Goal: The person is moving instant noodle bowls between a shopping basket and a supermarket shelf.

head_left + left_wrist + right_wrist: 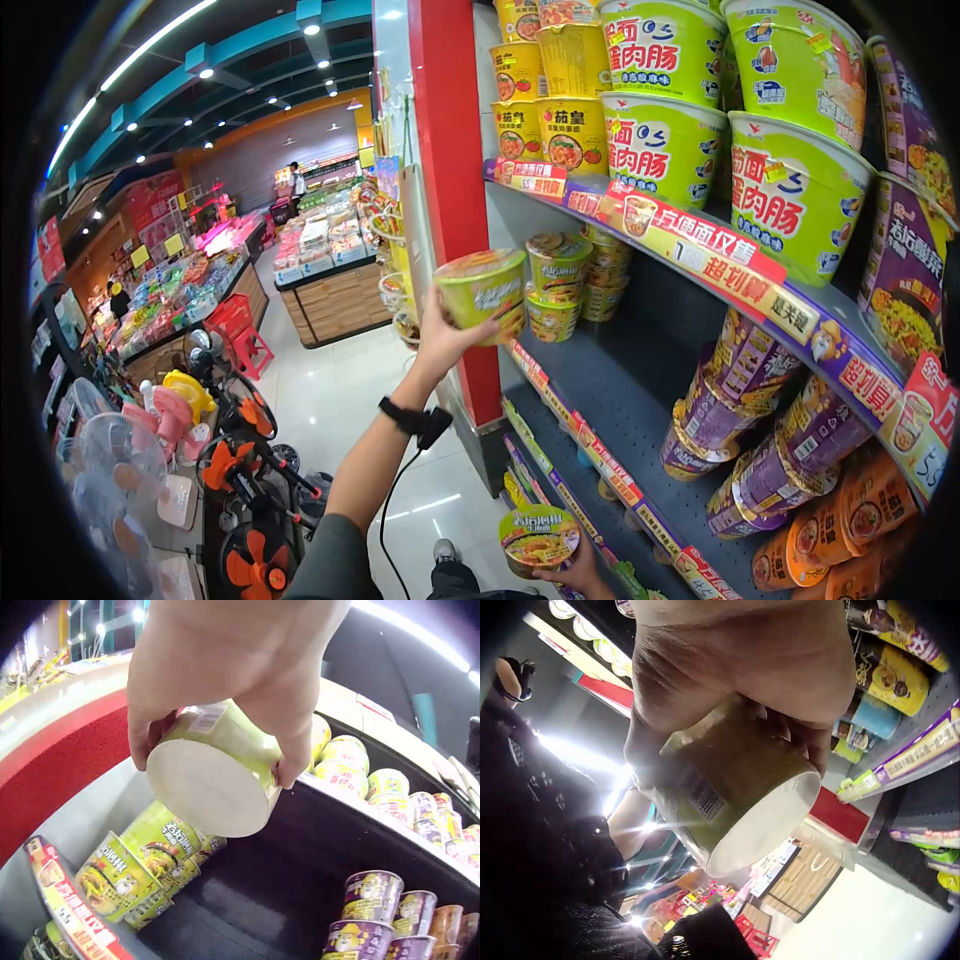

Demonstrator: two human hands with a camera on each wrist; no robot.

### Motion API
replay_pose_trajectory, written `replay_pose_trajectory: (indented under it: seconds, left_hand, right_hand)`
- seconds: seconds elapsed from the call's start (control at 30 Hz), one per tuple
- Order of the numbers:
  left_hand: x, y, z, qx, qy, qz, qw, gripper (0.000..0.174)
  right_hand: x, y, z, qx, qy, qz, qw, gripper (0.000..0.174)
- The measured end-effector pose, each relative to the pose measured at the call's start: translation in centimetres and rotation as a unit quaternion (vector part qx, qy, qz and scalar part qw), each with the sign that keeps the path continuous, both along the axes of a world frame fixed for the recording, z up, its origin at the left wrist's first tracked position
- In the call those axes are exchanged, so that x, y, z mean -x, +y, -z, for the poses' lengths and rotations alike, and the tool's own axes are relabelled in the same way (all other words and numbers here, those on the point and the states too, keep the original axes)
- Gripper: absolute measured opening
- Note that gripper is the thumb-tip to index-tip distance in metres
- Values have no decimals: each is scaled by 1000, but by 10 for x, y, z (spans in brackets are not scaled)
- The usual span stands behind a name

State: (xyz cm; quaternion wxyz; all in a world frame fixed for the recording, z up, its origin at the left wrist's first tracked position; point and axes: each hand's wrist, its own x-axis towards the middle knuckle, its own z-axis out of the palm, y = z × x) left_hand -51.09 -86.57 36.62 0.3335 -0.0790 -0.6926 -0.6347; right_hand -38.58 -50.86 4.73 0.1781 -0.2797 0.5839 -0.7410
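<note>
My left hand grips a green instant noodle cup by its sides, in front of the red shelf post. The left wrist view shows that cup's white base, with thumb and fingers on either side. Just beyond it in the head view, green noodle cups stand stacked on the middle shelf. Lower down, near my body, my right hand holds a second green noodle cup, its lid facing up. In the right wrist view fingers curl round this cup's wall.
Large green noodle tubs and yellow cups fill the upper shelf, behind a price strip that juts out. Purple cups lean on the middle shelf at right. A red post borders the shelving. Fans crowd the left side.
</note>
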Motion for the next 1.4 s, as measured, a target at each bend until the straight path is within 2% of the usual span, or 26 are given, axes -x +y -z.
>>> replay_pose_trajectory:
  seconds: [0.07,0.1,0.13,0.2,0.27,0.33,0.37,0.4,0.47,0.5,0.6,0.67,0.73,0.77,0.8,0.87,0.9,0.93,1.0,1.07,1.13,1.2,1.27,1.3,1.33,1.4]
  left_hand:
    - [40,7,-18,19,60,12,998,94]
    - [57,8,-25,37,113,16,993,94]
    - [75,7,-29,34,113,27,993,94]
    - [108,5,-37,27,129,6,991,96]
    - [128,5,-39,12,121,48,991,99]
    - [160,5,-43,24,191,11,981,103]
    - [173,4,-46,39,165,-28,985,106]
    - [187,1,-43,44,157,-9,987,106]
    - [222,0,-42,34,198,5,980,107]
    - [236,-3,-40,36,194,29,980,107]
    - [270,-14,-23,58,167,-7,984,106]
    - [290,-19,-16,54,147,11,988,104]
    - [304,-21,-14,27,173,39,984,105]
    - [305,-23,-14,12,163,52,985,107]
    - [305,-22,-12,7,157,73,985,107]
    - [298,-27,-10,53,169,22,984,106]
    - [284,-28,-8,58,158,-14,986,106]
    - [272,-33,-3,58,156,0,986,106]
    - [252,-46,14,79,210,-47,973,96]
    - [239,-64,45,90,226,-1,970,83]
    - [227,-84,78,116,254,84,956,55]
    - [207,-105,101,153,220,177,947,30]
    - [189,-130,135,198,121,263,937,25]
    - [179,-142,152,220,87,298,925,23]
    - [169,-153,175,245,39,332,910,23]
    - [144,-172,212,251,-52,349,902,25]
  right_hand:
    - [15,4,-14,-52,57,22,997,122]
    - [12,-5,2,10,14,40,999,122]
    - [8,-7,16,38,-44,44,997,123]
    - [10,-10,9,23,-105,42,993,122]
    - [16,-18,15,6,-70,76,995,121]
    - [26,-31,-3,-8,-42,115,992,119]
    - [38,-38,-47,-53,-39,115,991,122]
    - [50,-46,-77,-97,-38,113,988,125]
    - [70,-64,-89,-191,49,142,970,129]
    - [77,-77,-97,-172,45,137,975,131]
    - [94,-105,-137,-133,17,155,979,133]
    - [111,-122,-162,-111,-3,172,979,133]
    - [125,-137,-178,-59,43,173,982,134]
    - [136,-135,-167,-74,84,184,976,134]
    - [149,-136,-190,-134,245,233,932,132]
    - [167,-153,-213,94,105,264,954,131]
    - [176,-158,-231,103,102,313,939,132]
    - [189,-164,-252,114,101,357,922,133]
    - [220,-174,-290,61,112,459,879,129]
    - [265,-173,-301,6,125,514,848,125]
    - [319,-167,-294,-92,158,583,792,124]
    - [366,-163,-285,-166,148,615,756,125]
    - [391,-164,-289,-211,59,618,755,127]
    - [404,-162,-288,-249,10,625,740,126]
    - [421,-154,-275,-271,18,639,719,126]
    - [441,-149,-262,-282,12,617,735,126]
